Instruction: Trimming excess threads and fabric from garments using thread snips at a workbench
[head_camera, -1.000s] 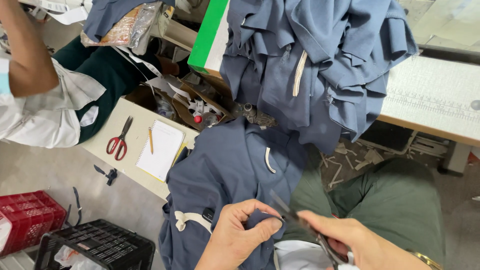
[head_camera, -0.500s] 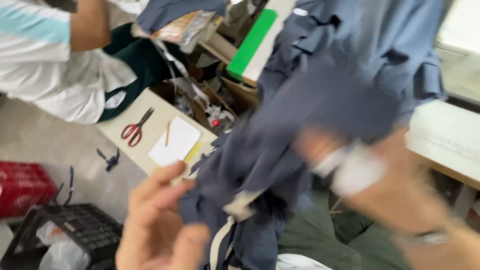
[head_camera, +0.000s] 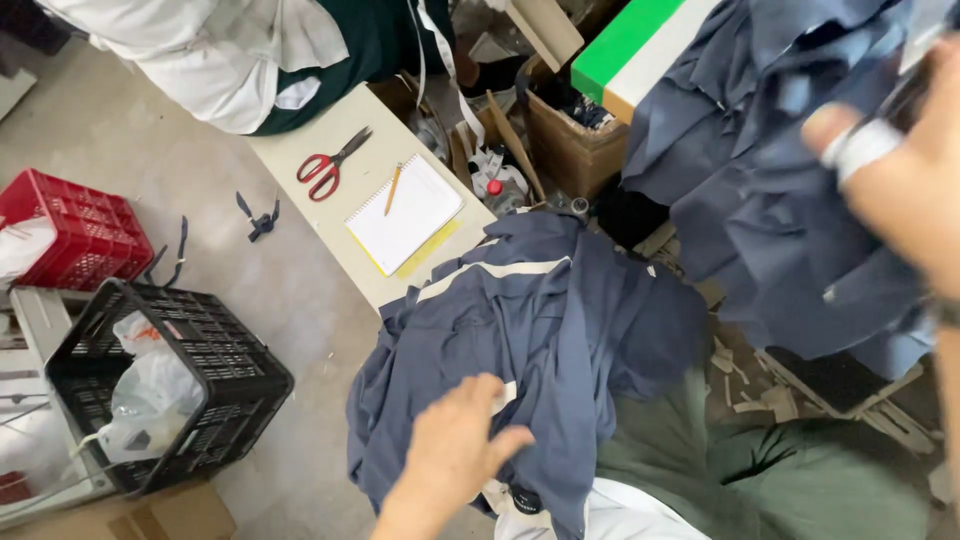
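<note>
A dark blue garment with a cream stripe lies crumpled across my lap and the end of a low bench. My left hand hovers over its near edge with the fingers loose and nothing in them. At the upper right, my right hand is raised and blurred, with white tape around one finger. It is in front of a heap of more blue garments on a table. Whether it grips anything is unclear.
The pale bench carries red scissors, a spiral notebook and a pencil. A black crate and a red crate stand on the floor at left. A cardboard box is behind. Another person sits at top left.
Both hands have let go of the blue garment, which now lies spread on my lap. My right hand has risen to the upper right. The view has swung left and down.
</note>
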